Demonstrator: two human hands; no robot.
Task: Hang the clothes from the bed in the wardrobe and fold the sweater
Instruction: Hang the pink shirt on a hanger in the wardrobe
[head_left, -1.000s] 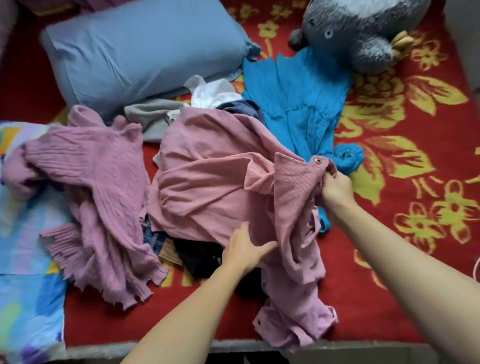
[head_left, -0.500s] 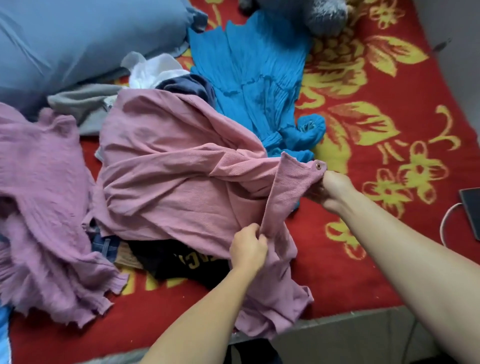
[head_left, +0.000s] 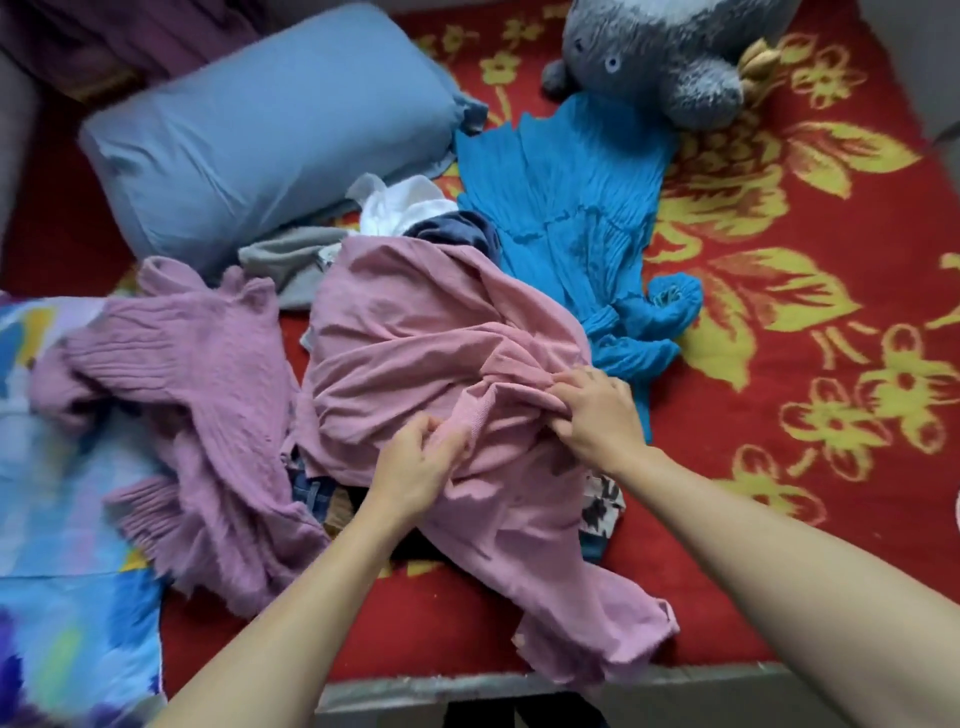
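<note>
A bed (head_left: 810, 457) covered by a red blanket with yellow flowers fills the view, its near half strewn with loose clothes. A person leans over the pile, both bare forearms reaching in from the near edge. The left hand (head_left: 415, 467) pinches a raised fold of a pink garment (head_left: 415, 332) at the middle of the pile, its grip clamped on the cloth. The right hand (head_left: 597, 415), just beside it, digs curled fingers into the same garment and bunches the fabric, its grip likewise closed on it. The pink garment lies crumpled on top of the pile, one end trailing to the near edge of the bed; the soft focus leaves it unclear what kind of garment it is. A mauve sweater (head_left: 208, 374) lies rumpled to its left, touching it and partly resting on a patterned sheet (head_left: 67, 493). A blue garment (head_left: 566, 208) is spread out beyond the right hand, its top end against a grey plush toy (head_left: 670, 57). A white cloth (head_left: 400, 208) and a grey cloth (head_left: 291, 260) sit between the pile and a blue pillow (head_left: 270, 140). What look like jeans (head_left: 311, 493) show beneath the pink garment, near the left wrist.
</note>
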